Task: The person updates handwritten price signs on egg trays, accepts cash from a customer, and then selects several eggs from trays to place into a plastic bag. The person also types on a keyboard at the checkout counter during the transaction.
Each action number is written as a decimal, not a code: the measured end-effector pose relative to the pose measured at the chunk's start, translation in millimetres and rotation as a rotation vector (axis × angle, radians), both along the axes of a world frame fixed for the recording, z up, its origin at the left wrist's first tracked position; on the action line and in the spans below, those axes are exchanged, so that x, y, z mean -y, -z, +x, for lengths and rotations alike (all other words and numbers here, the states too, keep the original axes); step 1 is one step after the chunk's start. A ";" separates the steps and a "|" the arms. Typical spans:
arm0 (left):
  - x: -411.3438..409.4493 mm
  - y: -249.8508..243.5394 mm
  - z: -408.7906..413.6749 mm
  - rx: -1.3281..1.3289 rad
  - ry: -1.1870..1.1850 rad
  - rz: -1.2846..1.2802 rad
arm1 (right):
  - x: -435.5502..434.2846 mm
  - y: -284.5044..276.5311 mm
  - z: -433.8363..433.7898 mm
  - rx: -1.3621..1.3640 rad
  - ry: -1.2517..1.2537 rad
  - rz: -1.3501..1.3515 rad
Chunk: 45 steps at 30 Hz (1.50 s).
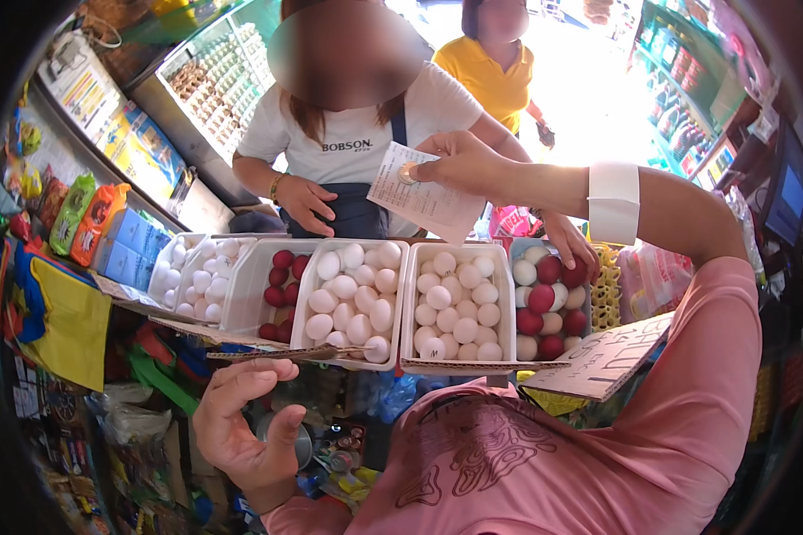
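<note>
My right hand reaches over the counter, pinching a printed paper receipt with a coin under the thumb. Below it stand white plastic tubs of eggs. One tub holds pale eggs; the tub to its left holds white eggs. Farther left, dark red eggs lie in a partly filled tub. My left hand is raised with nothing in it, fingers curled and apart from the thumb, just below a cardboard edge.
Across the counter stands a person in a white shirt, one hand on red eggs at the right. Another person in yellow is behind. Snack packs stand at left. A cardboard sign with writing juts toward me. Yellow egg trays are at right.
</note>
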<state>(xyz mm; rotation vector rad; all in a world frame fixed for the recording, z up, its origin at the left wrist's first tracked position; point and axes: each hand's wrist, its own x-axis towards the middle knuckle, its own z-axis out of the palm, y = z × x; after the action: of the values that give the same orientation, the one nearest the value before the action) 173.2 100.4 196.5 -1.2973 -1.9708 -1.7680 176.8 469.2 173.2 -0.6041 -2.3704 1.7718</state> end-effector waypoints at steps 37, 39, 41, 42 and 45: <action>61.6 56.5 -31.0 0.022 0.623 0.164 | 27.5 -25.4 -35.4 0.062 -0.072 0.843; 41.7 52.5 -40.8 -0.019 0.964 0.030 | 33.2 -63.3 2.5 0.212 -0.115 0.762; 22.4 63.1 -18.0 0.090 1.055 0.089 | 36.3 -81.0 27.0 0.081 -0.131 0.862; 13.7 64.2 -11.0 0.124 1.138 0.051 | 55.4 -101.0 48.6 0.128 -0.066 0.833; -44.7 87.5 26.4 0.283 1.346 0.096 | 35.5 -99.2 130.9 -0.224 0.148 1.002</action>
<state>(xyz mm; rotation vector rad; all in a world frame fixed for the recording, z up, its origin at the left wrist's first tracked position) 199.5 145.1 108.9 -2.7903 -0.9494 -2.5320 307.7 433.7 272.3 -0.3689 -2.5296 0.4048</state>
